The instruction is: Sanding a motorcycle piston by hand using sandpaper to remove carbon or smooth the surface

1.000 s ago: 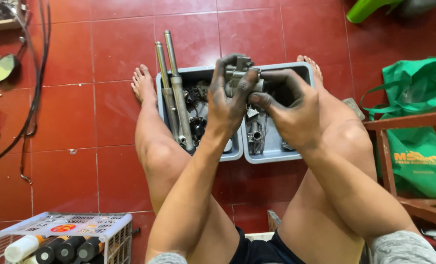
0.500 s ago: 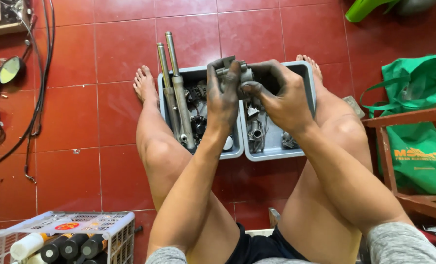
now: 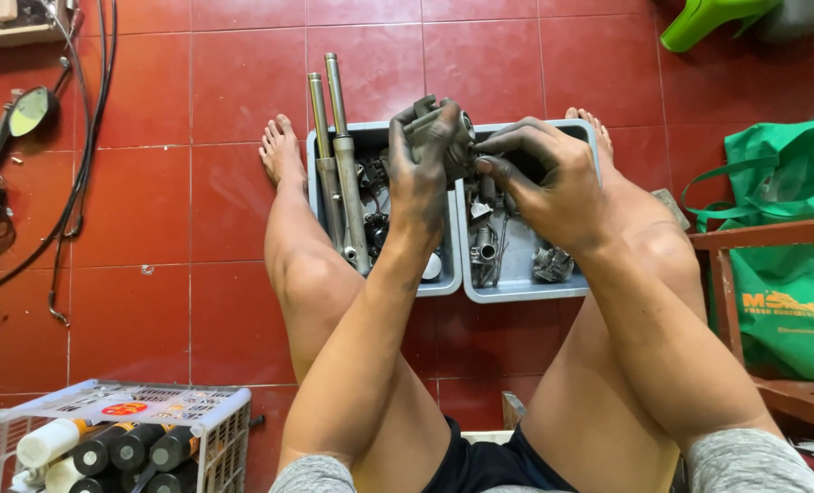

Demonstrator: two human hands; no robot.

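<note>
I sit on a red tiled floor with my legs either side of two grey plastic trays. My left hand (image 3: 422, 173), black with grease, grips a grey metal engine part (image 3: 453, 137) from the left, above the gap between the trays. My right hand (image 3: 548, 178) is on the same part from the right, its fingertips pinching at the part's side. The left tray (image 3: 316, 146) holds two long metal fork tubes (image 3: 339, 164) and dark small parts. The right tray (image 3: 516, 288) holds several greasy metal pieces.
A white plastic basket (image 3: 124, 420) with black and white spray cans stands at the lower left. Black cables (image 3: 83, 137) and a mirror (image 3: 28, 110) lie at the left. A green bag (image 3: 781, 274) hangs by a red wooden frame (image 3: 726, 301) at the right.
Both hands with the metal part have stayed above the trays, shifting slightly. My right fingers have moved from the part's top to its side.
</note>
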